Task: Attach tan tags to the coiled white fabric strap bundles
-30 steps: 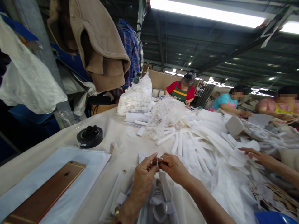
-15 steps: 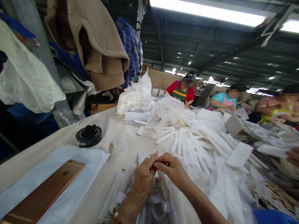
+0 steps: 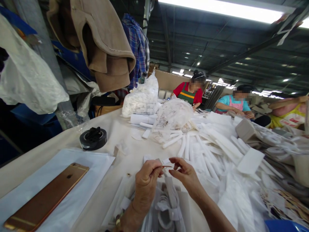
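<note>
My left hand (image 3: 146, 183) is closed in a pinch on a thin brownish pin-like piece (image 3: 166, 166) that points toward my right hand (image 3: 184, 175). The right hand's fingers are curled close to the piece's tip, a small gap apart from the left. Both hands hover over a clear plastic bag with white straps (image 3: 166, 206) at the table's near edge. What the right fingers pinch, if anything, is too small to make out.
A gold phone (image 3: 45, 196) lies on a white sheet (image 3: 79, 193) at the near left. A black tape roll (image 3: 93, 138) sits behind it. Several white folded strips (image 3: 212, 151) and filled plastic bags (image 3: 142, 98) cover the cream table (image 3: 116, 129). Three people work on the far side.
My hands have drawn slightly apart, and the thin piece now shows between them. A co-worker's hand at the right has withdrawn from view. The camera tilted a little.
</note>
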A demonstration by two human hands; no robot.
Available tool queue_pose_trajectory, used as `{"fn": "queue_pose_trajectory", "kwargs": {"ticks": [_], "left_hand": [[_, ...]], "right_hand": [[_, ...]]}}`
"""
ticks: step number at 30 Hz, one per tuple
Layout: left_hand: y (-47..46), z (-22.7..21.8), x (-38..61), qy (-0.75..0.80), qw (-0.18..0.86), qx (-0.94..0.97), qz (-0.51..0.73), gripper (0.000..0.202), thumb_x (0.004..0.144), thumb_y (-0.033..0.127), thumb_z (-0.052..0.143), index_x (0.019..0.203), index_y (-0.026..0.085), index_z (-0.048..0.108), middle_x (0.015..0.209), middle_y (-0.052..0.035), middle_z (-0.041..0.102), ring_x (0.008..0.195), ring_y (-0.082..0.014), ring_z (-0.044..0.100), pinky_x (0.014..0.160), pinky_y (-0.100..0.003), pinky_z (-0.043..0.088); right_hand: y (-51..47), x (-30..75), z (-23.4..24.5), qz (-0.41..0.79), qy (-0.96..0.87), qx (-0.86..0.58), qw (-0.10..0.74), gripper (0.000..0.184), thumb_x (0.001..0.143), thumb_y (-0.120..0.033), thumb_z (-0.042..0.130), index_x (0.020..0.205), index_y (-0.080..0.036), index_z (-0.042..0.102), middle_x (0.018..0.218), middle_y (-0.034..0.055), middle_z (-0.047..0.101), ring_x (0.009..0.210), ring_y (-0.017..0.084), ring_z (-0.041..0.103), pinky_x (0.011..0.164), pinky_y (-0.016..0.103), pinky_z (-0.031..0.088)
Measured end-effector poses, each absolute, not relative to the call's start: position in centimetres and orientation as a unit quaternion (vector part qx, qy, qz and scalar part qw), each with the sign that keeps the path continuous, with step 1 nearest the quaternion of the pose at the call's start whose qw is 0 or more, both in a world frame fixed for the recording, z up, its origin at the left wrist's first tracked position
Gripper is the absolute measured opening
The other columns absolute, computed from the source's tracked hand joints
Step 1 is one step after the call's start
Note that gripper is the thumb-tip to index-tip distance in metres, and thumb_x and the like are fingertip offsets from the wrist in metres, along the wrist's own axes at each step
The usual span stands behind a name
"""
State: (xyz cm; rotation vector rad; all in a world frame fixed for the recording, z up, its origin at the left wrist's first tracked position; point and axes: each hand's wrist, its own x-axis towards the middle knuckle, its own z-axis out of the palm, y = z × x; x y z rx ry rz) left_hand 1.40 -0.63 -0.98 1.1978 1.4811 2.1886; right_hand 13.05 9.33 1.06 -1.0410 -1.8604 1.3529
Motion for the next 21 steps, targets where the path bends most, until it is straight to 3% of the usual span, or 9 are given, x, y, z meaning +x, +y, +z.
{"fn": "queue_pose_trajectory", "kwargs": {"ticks": [2, 4, 6, 8, 10, 13, 17, 21], "left_hand": [[-0.6, -1.1, 1.6, 0.492, 0.117, 0.435, 0.745, 0.009, 0.083, 0.020, 0.058, 0.079, 0.020, 0.066, 0.075, 0.0001, 0.063, 0.059, -0.0113, 0.058, 0.054, -0.020, 0.050], [-0.4, -1.6, 1.6, 0.512, 0.116, 0.439, 0.729, 0.013, 0.084, 0.021, 0.057, 0.095, 0.020, 0.064, 0.087, -0.0021, 0.065, 0.064, -0.0118, 0.060, 0.060, -0.022, 0.052], [0.0, -2.4, 1.4, 0.568, 0.097, 0.432, 0.694, 0.034, 0.085, 0.018, 0.053, 0.119, 0.018, 0.052, 0.105, -0.0075, 0.063, 0.079, -0.0152, 0.063, 0.073, -0.027, 0.053], [0.3, -3.0, 1.2, 0.641, 0.054, 0.458, 0.614, 0.046, 0.084, 0.011, 0.045, 0.129, 0.012, 0.042, 0.118, -0.0138, 0.059, 0.102, -0.0212, 0.058, 0.091, -0.037, 0.048], [0.5, -3.3, 1.1, 0.702, 0.036, 0.526, 0.478, 0.044, 0.082, 0.005, 0.037, 0.124, 0.010, 0.048, 0.120, -0.0151, 0.057, 0.117, -0.0255, 0.049, 0.103, -0.045, 0.035], [0.7, -3.0, 1.0, 0.738, 0.081, 0.590, 0.318, 0.033, 0.085, 0.004, 0.037, 0.106, 0.015, 0.061, 0.108, -0.0107, 0.062, 0.110, -0.0256, 0.051, 0.102, -0.044, 0.031], [1.0, -2.7, 1.1, 0.746, 0.101, 0.591, 0.290, 0.025, 0.090, 0.010, 0.040, 0.096, 0.018, 0.063, 0.095, -0.0067, 0.063, 0.096, -0.0239, 0.054, 0.087, -0.038, 0.036], [1.2, -3.0, 1.1, 0.749, 0.112, 0.594, 0.272, 0.020, 0.091, 0.014, 0.044, 0.092, 0.017, 0.064, 0.091, -0.0066, 0.063, 0.093, -0.0233, 0.054, 0.083, -0.036, 0.035]], "right_hand": [[9.0, 12.6, 1.5, 0.520, -0.730, -0.334, 0.293, 0.026, 0.056, -0.028, 0.069, 0.081, -0.021, 0.072, 0.079, 0.0005, 0.063, 0.065, 0.013, 0.051, 0.058, 0.025, 0.038], [8.8, 12.1, 1.5, 0.544, -0.710, -0.325, 0.308, 0.014, 0.058, -0.029, 0.069, 0.068, -0.021, 0.072, 0.068, 0.0002, 0.063, 0.063, 0.013, 0.053, 0.057, 0.025, 0.039], [8.9, 11.8, 1.1, 0.574, -0.654, -0.351, 0.344, 0.017, 0.059, -0.034, 0.069, 0.067, -0.019, 0.071, 0.059, -0.0001, 0.062, 0.058, 0.013, 0.052, 0.053, 0.025, 0.038], [9.0, 11.8, 0.6, 0.592, -0.602, -0.377, 0.381, 0.026, 0.059, -0.040, 0.071, 0.070, -0.017, 0.070, 0.059, 0.0006, 0.062, 0.054, 0.012, 0.052, 0.049, 0.024, 0.037], [9.3, 12.0, 0.2, 0.600, -0.569, -0.392, 0.404, 0.032, 0.057, -0.044, 0.074, 0.069, -0.015, 0.067, 0.062, 0.0020, 0.063, 0.053, 0.011, 0.052, 0.048, 0.024, 0.038], [9.7, 12.5, -0.4, 0.607, -0.529, -0.416, 0.423, 0.036, 0.051, -0.044, 0.078, 0.067, -0.015, 0.065, 0.061, 0.0022, 0.063, 0.049, 0.010, 0.050, 0.044, 0.023, 0.037], [10.3, 13.1, -1.2, 0.592, -0.491, -0.464, 0.439, 0.037, 0.045, -0.043, 0.079, 0.062, -0.015, 0.064, 0.056, 0.0005, 0.059, 0.046, 0.009, 0.048, 0.040, 0.021, 0.034], [11.1, 13.3, -1.7, 0.587, -0.487, -0.483, 0.430, 0.037, 0.046, -0.045, 0.077, 0.064, -0.015, 0.062, 0.057, -0.0005, 0.059, 0.045, 0.008, 0.048, 0.039, 0.020, 0.035]]}}
